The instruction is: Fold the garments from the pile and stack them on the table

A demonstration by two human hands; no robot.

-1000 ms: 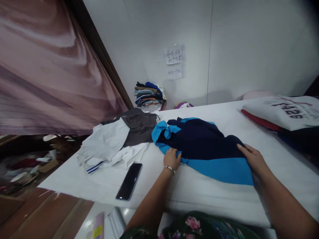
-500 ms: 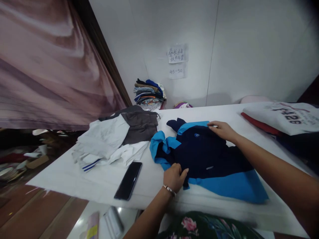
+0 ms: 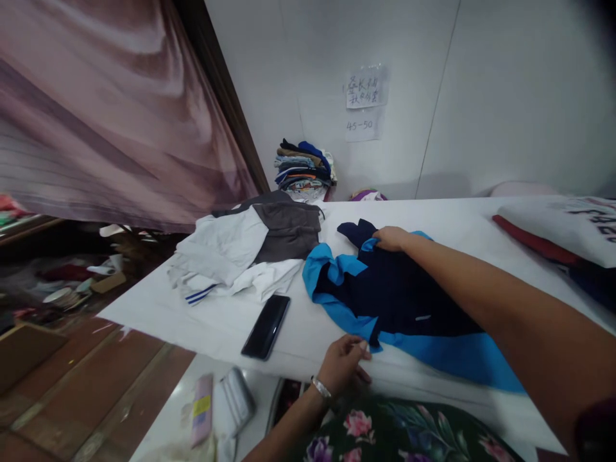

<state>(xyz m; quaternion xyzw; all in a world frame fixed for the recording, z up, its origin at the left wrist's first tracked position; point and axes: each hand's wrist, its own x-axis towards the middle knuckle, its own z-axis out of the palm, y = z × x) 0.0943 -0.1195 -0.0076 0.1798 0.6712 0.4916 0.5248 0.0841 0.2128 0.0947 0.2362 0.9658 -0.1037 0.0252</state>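
Note:
A navy and bright-blue long-sleeved jacket (image 3: 399,289) lies spread on the white-covered table, its blue edges bunched at the left. My right hand (image 3: 392,239) reaches across it and grips the cloth at its far side, beside a navy flap; the fingertips are partly hidden. Near the table's front edge, my left hand (image 3: 344,359) has its fingers loosely bent and apart, just beside the jacket's near left corner. A bracelet (image 3: 321,387) circles the left wrist. My right forearm covers part of the jacket.
Left of the jacket lie a black phone (image 3: 266,327), white garments (image 3: 226,247) and a dark grey garment (image 3: 291,231). A folded clothes stack (image 3: 305,170) stands by the wall. White printed cloth (image 3: 563,224) lies at right. A pink curtain (image 3: 120,109) hangs at left.
My right hand has moved left along the jacket's far edge to the navy flap. My left hand has come off the cloth toward the table's front edge. The view has shifted left.

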